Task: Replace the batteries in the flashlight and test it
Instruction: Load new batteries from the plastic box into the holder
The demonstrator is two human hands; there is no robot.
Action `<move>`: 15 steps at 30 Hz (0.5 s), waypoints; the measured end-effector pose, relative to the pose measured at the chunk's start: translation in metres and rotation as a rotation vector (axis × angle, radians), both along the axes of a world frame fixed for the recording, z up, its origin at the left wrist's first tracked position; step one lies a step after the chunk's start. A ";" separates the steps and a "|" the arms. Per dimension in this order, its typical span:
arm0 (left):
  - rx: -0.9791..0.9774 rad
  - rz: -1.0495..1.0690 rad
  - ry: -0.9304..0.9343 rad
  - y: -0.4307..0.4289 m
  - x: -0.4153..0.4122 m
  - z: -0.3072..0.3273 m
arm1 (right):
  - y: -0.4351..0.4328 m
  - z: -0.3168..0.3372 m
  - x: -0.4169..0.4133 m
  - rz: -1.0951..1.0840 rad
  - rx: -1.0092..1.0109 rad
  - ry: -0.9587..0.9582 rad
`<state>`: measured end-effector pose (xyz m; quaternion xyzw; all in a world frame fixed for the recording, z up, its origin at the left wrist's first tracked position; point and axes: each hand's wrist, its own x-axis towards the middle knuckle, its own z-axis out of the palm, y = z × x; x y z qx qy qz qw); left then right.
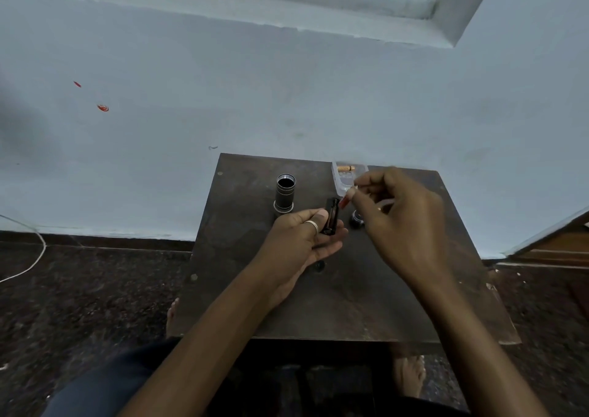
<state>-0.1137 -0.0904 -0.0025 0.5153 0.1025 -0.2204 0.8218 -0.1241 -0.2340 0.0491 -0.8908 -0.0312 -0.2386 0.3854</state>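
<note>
The black flashlight body (285, 194) stands upright on its head at the back left of the small dark table (350, 305), its open end facing up. My left hand (302, 241) holds the black battery holder (331, 216) between thumb and fingers. Just right of the holder's top end, my right hand (398, 219) pinches a small red battery (345, 200) by its tip. The black tail cap (357, 219) lies on the table below my right hand, partly hidden.
A clear plastic pack (342, 181) with a gold battery (345, 168) in it lies at the table's back edge. A pale blue wall rises right behind. The floor is dark, with a white cord (35, 257) at the left. My bare feet show under the table.
</note>
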 end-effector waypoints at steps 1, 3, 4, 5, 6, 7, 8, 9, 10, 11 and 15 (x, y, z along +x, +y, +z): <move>0.008 -0.005 -0.003 -0.001 -0.001 -0.001 | 0.000 -0.007 -0.002 0.004 -0.008 -0.013; 0.022 -0.022 -0.022 -0.002 0.000 -0.003 | 0.001 -0.018 -0.005 0.015 -0.028 -0.030; 0.020 -0.027 -0.030 -0.002 0.000 -0.004 | 0.002 -0.021 -0.007 0.027 -0.036 -0.037; 0.017 -0.028 -0.035 -0.002 0.000 -0.004 | 0.003 -0.023 -0.009 0.044 -0.047 -0.048; 0.014 -0.027 -0.038 -0.002 0.001 -0.004 | 0.004 -0.025 -0.012 0.062 -0.060 -0.064; 0.014 -0.026 -0.041 -0.001 0.001 -0.004 | 0.005 -0.027 -0.014 0.079 -0.077 -0.080; 0.012 -0.023 -0.043 -0.001 0.001 -0.004 | 0.006 -0.028 -0.016 0.097 -0.097 -0.092; 0.012 -0.020 -0.045 0.000 0.002 -0.004 | 0.007 -0.030 -0.017 0.118 -0.118 -0.100; 0.010 -0.017 -0.045 0.000 0.003 -0.004 | 0.006 -0.032 -0.017 0.144 -0.135 -0.101; 0.007 -0.013 -0.045 0.000 0.003 -0.004 | 0.006 -0.033 -0.017 0.170 -0.146 -0.098; -0.027 -0.004 -0.044 0.000 0.005 -0.001 | 0.004 -0.034 -0.013 0.207 -0.156 -0.080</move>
